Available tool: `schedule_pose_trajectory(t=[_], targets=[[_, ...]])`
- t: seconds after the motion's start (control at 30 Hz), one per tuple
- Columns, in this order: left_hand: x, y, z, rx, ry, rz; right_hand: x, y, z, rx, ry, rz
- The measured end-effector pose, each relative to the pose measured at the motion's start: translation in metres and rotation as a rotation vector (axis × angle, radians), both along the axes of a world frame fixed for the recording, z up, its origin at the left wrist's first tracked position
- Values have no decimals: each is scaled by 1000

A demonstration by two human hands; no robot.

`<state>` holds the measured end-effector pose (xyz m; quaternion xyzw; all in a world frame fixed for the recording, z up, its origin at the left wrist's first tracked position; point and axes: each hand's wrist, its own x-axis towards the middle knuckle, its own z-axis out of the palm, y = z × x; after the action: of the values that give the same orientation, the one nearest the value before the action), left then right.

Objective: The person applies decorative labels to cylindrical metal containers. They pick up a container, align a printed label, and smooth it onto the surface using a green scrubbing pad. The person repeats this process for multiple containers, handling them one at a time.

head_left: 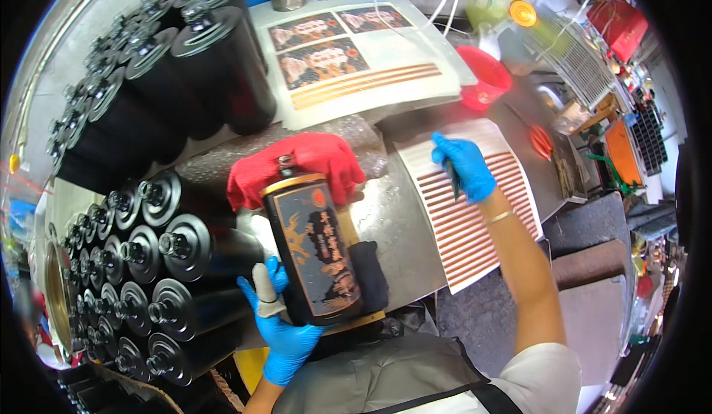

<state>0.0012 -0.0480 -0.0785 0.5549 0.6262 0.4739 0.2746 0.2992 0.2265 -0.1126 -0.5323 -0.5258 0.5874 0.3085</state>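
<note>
Close to the person's chest, at the near edge of the counter (404,221), a black flat-sided bottle (315,247) lies on its back with its decorated orange-and-black face up, its long axis running from the near edge away toward its neck, which rests against a red cloth (311,160). The left hand (278,325), in a blue glove with a pale wrap on one finger, is the nearer hand: its fingers (267,288) curl against the bottle's lower left side, steadying it. To the right and farther off, well apart from the bottle, the right hand (463,166), also blue-gloved, reaches over a white sheet of copper-coloured strips (486,225); its fingers are closed around a slim dark tool (452,178) whose tip touches the sheet. To the left, rows of plain black bottles (163,280) lie stacked with their necks toward the person, and more (163,80) are piled beyond. Farther back lies a sheet of printed labels (348,58), with a red bowl (486,80) at its right.
</note>
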Motion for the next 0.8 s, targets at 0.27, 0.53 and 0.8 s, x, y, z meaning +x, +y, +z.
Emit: schedule_pose_trajectory(t=[0.27, 0.53, 0.8], targets=[[0, 6, 4, -161, 374, -9, -3, 43, 34, 430, -976, 704], [2, 9, 12, -183, 426, -11, -15, 67, 37, 462, -818, 989], [1, 10, 8, -212, 454, -32, -54, 73, 39, 348, -786, 1179]])
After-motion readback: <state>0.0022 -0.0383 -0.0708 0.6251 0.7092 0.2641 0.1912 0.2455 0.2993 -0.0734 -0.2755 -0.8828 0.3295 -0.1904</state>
